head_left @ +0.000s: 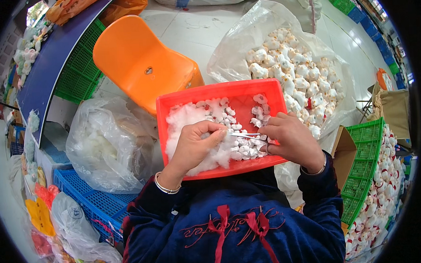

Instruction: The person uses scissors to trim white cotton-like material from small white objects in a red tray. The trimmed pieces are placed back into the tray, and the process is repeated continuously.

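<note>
Over a red plastic tray [204,90] my two hands meet near its middle. My right hand [288,138] is closed round the handles of slim metal forceps [246,135], scissor-like, with the jaws pointing left. My left hand [199,143] pinches at the tips of the forceps; what lies between its fingertips is too small to tell. Fluffy white stuffing [184,118] fills the tray's left side, beneath and beyond my left hand. Several small white plush pieces [226,113] lie in its middle and right.
An orange chair [142,64] stands beyond the tray. Back right, a clear bag holds many white plush toys [307,87]. A plastic bag of stuffing [110,145] and a blue crate [89,195] are at left. Green crates [364,167] and a cardboard box [344,154] stand right.
</note>
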### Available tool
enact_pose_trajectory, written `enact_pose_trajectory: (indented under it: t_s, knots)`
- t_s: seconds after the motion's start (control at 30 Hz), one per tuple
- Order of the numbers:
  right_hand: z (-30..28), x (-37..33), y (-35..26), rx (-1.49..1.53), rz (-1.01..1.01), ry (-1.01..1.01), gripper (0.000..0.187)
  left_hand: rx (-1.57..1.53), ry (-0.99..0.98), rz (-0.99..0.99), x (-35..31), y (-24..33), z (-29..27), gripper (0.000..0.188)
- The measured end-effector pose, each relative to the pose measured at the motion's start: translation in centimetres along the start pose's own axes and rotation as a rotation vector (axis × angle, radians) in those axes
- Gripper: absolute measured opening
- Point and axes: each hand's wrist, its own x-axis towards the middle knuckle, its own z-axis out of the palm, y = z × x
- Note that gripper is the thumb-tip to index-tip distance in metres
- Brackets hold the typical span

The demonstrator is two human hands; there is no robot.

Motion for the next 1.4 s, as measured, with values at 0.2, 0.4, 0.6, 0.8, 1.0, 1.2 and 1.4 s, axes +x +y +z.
enact_pose_trajectory:
  t_s: [0.2,0.4,0.6,0.8,1.0,1.2,1.4]
  knots:
    - [-0.4,-0.3,-0.6,-0.095,0.023,0.158,0.051,-0.161,0.142,0.053,0.7,-2.2,-0.1,0.013]
    - [0.2,0.0,-1.9,-0.180,-0.005,0.224,0.063,-0.384,0.230,-0.126,0.4,-0.3,1.0,0.011]
    - [0.3,-0.4,-1.1,-0.221,0.065,0.101,0.038,-0.291,0.180,-0.083,0.1,-0.3,0.6,0.013]
    - [0.2,0.2,-1.6,-0.160,0.014,0.046,0.035,-0.067,0.097,0.014,0.0,-1.2,0.1,0.016]
    - [-0.8,-0.4,-1.2,-0.113,0.049,0.177,0.056,-0.232,0.154,0.006,0.2,-2.1,-0.7,0.016]
    - [0.0,0.0,-1.4,-0.200,0.036,0.179,0.049,-0.226,0.157,-0.004,-0.1,-1.7,0.1,0.016]
    - [0.0,0.2,-1.5,-0.208,0.018,0.005,0.031,-0.108,0.117,-0.046,-0.1,-1.8,0.4,0.019]
